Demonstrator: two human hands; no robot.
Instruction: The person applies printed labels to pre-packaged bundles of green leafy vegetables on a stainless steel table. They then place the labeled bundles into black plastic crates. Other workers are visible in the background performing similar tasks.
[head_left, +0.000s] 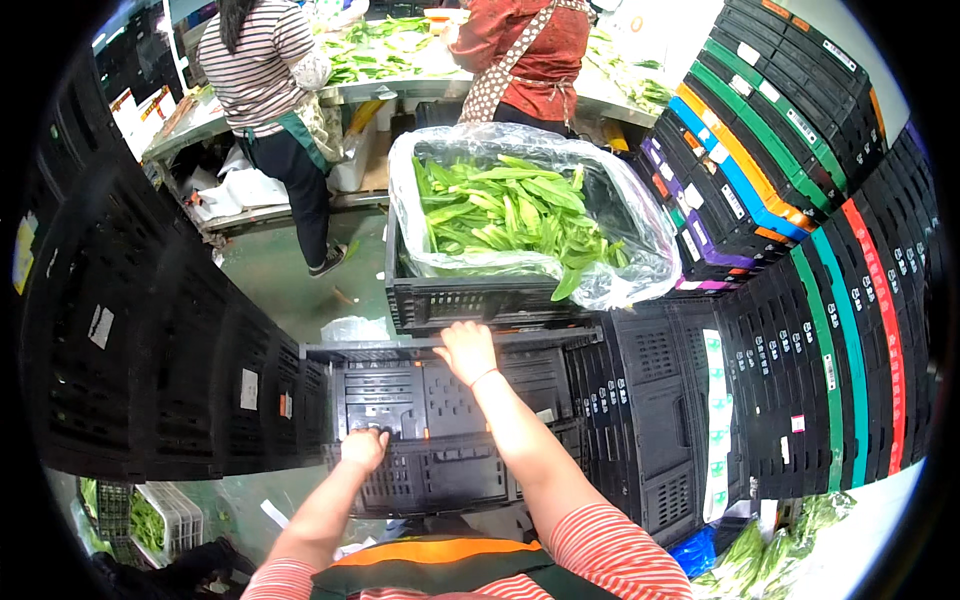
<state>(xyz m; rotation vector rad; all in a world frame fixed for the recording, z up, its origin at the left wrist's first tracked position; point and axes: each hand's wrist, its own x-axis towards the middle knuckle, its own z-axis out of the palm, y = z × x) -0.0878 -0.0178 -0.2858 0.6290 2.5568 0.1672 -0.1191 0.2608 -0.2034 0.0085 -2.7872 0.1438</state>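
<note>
Right in front of me is a black folding plastic crate (455, 470) with slotted walls. My left hand (364, 450) is closed round the top edge of its near wall, left of the middle. Farther off, my right hand (468, 352) grips the rim of the far wall, fingers bent over it. Nothing lies inside the crate that I can make out. Just beyond it stands another black crate (480, 300), lined with a clear plastic bag (640, 215) and holding long green leafy vegetables (515, 205).
Tall stacks of black crates (130, 330) line the left. More folded crates (800, 370), some with coloured edges, rise at the right. Two people, one in a striped top (258, 65) and one in a red top (530, 60), stand at a vegetable-covered table (385, 90).
</note>
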